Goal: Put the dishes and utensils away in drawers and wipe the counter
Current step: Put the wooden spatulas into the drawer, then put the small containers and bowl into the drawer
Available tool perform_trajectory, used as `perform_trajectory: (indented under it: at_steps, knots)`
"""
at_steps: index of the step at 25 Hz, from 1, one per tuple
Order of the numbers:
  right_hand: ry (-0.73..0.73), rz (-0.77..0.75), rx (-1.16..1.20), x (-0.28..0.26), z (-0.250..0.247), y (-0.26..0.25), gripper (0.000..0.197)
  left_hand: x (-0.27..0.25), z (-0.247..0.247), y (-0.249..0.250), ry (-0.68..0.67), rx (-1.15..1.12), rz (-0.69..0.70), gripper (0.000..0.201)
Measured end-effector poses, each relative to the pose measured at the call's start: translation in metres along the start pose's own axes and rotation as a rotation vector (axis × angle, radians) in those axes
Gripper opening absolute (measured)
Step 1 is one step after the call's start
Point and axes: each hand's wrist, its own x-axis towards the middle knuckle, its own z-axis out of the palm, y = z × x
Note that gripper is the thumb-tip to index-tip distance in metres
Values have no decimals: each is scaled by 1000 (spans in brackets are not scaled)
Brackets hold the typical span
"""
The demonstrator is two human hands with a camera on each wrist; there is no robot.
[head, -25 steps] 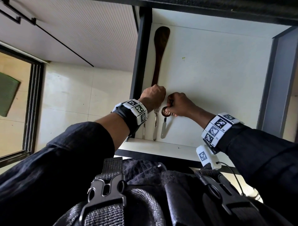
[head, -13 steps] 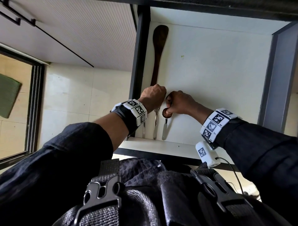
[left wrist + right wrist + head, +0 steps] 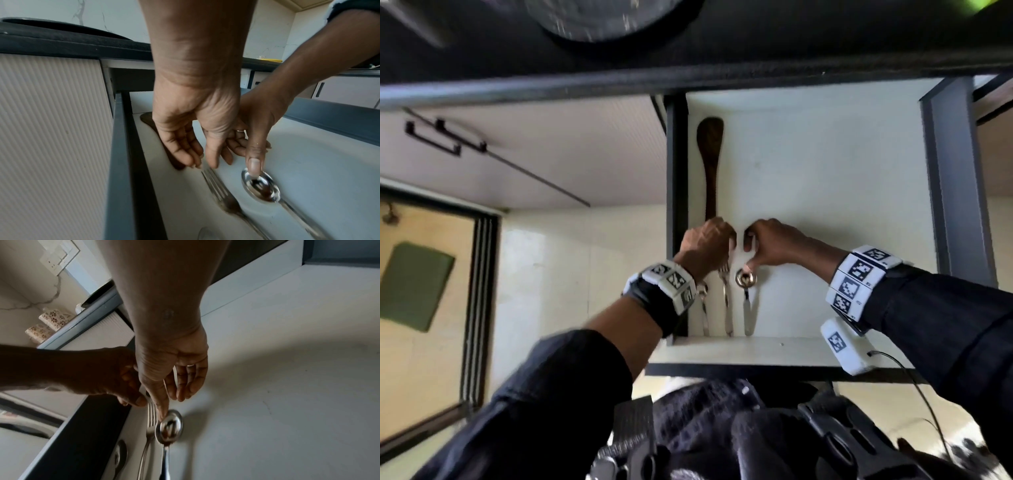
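Observation:
An open drawer (image 3: pixel 842 205) with a white bottom holds a dark wooden spatula (image 3: pixel 710 154) along its left wall. Below it a spoon (image 3: pixel 703 308), a fork (image 3: pixel 726 298) and a second spoon (image 3: pixel 745 279) lie side by side, handles toward me. My left hand (image 3: pixel 707 243) hangs over the fork (image 3: pixel 224 196) with relaxed fingers, fingertips at the tines. My right hand (image 3: pixel 774 243) has straight fingers, and its thumb presses the rim of the second spoon's bowl (image 3: pixel 265 190). In the right wrist view that thumb touches the spoon (image 3: pixel 169 426) beside the fork (image 3: pixel 151 417).
The black counter edge (image 3: pixel 688 78) overhangs the drawer's back, with a dark round dish (image 3: pixel 613 17) on top. A ribbed cabinet front (image 3: pixel 551 154) with a black handle (image 3: pixel 441 140) is to the left. The drawer's grey right wall (image 3: pixel 955 188) bounds bare white bottom.
My right hand has let go of the spoon's bowl, which it held curled in its fingers; now only the thumb touches it. The head view has tilted up toward the counter.

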Motion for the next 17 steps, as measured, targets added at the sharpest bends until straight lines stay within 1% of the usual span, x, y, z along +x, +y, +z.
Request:
perform_trajectory:
  at_steps: [2, 5, 7, 10, 13, 15, 17]
  knots:
    - [73, 21, 32, -5, -28, 0, 36, -2, -19, -3, 55, 41, 16, 29]
    - [275, 31, 104, -25, -79, -2, 29, 1, -64, 2, 201, 44, 50, 19]
    - [372, 25, 149, -40, -109, -3, 26, 6, -96, 12, 295, 55, 84, 13]
    - [523, 38, 194, -68, -153, 10, 22, 17, -143, 42, 432, 36, 158, 11]
    - [651, 52, 220, -93, -191, 38, 20, 30, -172, 78, 480, -5, 220, 11]
    - [711, 53, 258, -101, -208, 61, 19, 38, -178, 97, 480, -20, 261, 11]
    - [783, 56, 275, -106, -226, 103, 18, 58, -178, 125, 467, -36, 280, 14]
